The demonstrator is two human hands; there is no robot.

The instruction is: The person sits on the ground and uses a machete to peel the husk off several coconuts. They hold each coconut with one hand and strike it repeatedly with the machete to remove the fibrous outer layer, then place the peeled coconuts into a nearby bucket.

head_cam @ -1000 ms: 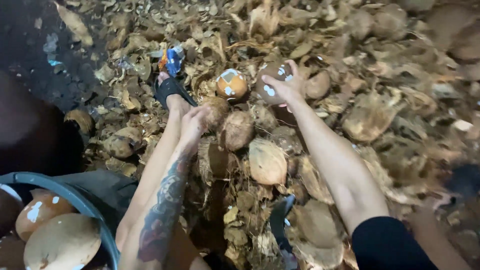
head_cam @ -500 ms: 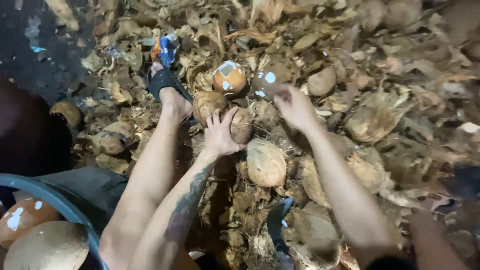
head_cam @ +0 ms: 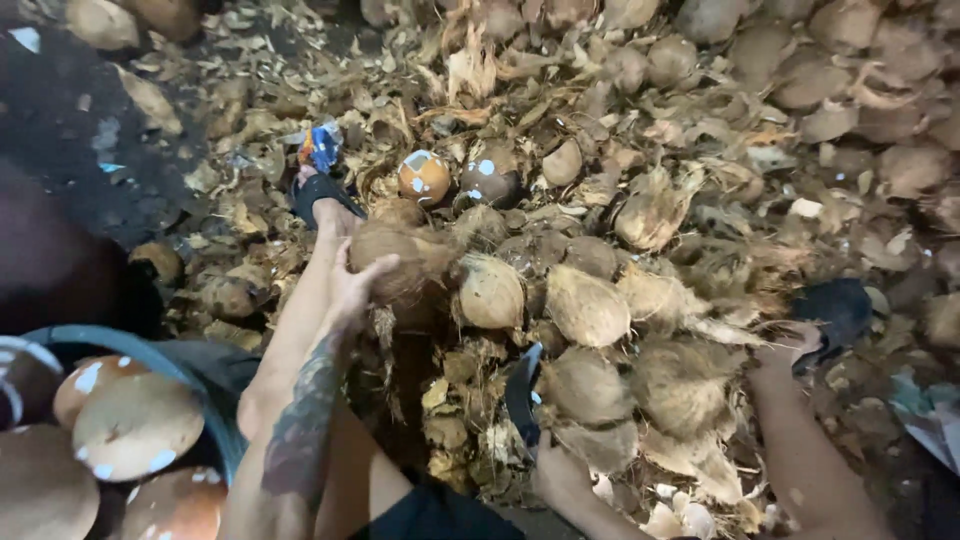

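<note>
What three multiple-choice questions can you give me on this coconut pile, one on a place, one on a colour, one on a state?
1. Where is the tub of peeled coconuts in the picture?
A. lower left
B. upper right
C. centre

2. What colour is the tub's rim?
A. red
B. blue
C. yellow

3. What is the left hand doing?
A. hanging empty in the air
B. gripping a brown coconut
C. reaching inside the tub

Answers:
1 A, the tub sits in the lower left corner beside the person's leg.
2 B, its curved rim is blue.
3 B, the fingers wrap around the coconut on the pile.
</note>
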